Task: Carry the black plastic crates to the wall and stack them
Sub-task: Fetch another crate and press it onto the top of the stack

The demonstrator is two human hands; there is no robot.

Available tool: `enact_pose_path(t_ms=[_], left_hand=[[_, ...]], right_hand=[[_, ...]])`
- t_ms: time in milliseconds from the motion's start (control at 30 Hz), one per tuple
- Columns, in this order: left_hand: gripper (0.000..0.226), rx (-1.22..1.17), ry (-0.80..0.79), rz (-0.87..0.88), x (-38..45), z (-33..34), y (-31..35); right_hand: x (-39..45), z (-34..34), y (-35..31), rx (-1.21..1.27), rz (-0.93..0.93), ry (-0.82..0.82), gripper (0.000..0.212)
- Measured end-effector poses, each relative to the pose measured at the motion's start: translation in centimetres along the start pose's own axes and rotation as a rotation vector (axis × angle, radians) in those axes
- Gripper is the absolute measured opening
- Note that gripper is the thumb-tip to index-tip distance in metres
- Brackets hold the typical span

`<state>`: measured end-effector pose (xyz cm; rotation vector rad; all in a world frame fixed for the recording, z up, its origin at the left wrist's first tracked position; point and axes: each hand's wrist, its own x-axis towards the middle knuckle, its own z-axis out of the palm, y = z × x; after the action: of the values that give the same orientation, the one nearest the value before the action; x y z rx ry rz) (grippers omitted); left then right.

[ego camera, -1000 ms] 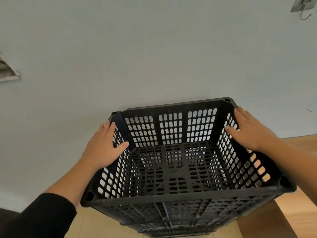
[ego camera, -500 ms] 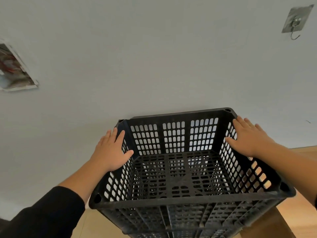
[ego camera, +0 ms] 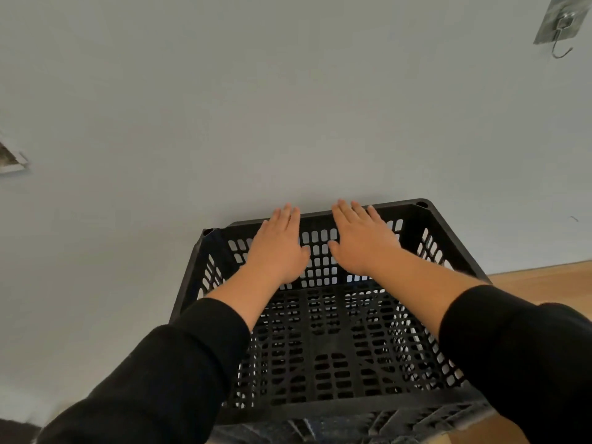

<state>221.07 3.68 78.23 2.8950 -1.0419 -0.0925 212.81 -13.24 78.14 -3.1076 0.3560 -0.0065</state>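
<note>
Where the pale wall (ego camera: 288, 107) meets the wooden floor (ego camera: 541, 280), the top crate (ego camera: 323, 331) sits with its far edge against or just beside the wall; contact cannot be confirmed. It rests on a second black crate (ego camera: 368, 426), of which only the slotted upper part shows below the near rim. The top crate is upright and open at the top, and its perforated base and sides are visible through to the crate beneath.

Left hand (ego camera: 277, 251): flat, fingers straight and close together, palm laid against the inside of the crate's far wall, fingertips reaching the far rim. It grips nothing. Right hand (ego camera: 360, 240): same posture, fingers straight and slightly spread, palm on the far wall just beside the left hand, fingertips over the far rim. Both forearms reach across the crate's opening; black sleeves (ego camera: 166, 379) cover the arms below the wrists.

Room: the wall is plain, matte, light grey-blue and fills most of the view. A metal hook (ego camera: 559, 30) on a square plate is fixed high at the wall's upper right. At the left edge of the view, a pale framed opening (ego camera: 12, 160) is partly visible; its contents are not legible. Light wood flooring shows only to the right of the crates.
</note>
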Motion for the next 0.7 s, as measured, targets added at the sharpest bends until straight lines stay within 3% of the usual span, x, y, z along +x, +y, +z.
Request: enact_pose_path(t_ms=[133, 333, 700], left_hand=[[0.083, -0.035, -0.012, -0.039, 0.7, 1.6, 1.0], [0.099, -0.084, 0.045, -0.066, 0.5, 2.6, 1.4], [0.107, -0.078, -0.019, -0.064, 0.6, 2.4, 1.1]], right_hand=[[0.5, 1.0, -0.3, 0.063, 0.032, 0.010, 0.081], [0.5, 2.1, -0.3, 0.113, 0.043, 0.049, 0.089], [0.4, 1.5, -0.4, 0.121, 0.050, 0.000, 0.095]])
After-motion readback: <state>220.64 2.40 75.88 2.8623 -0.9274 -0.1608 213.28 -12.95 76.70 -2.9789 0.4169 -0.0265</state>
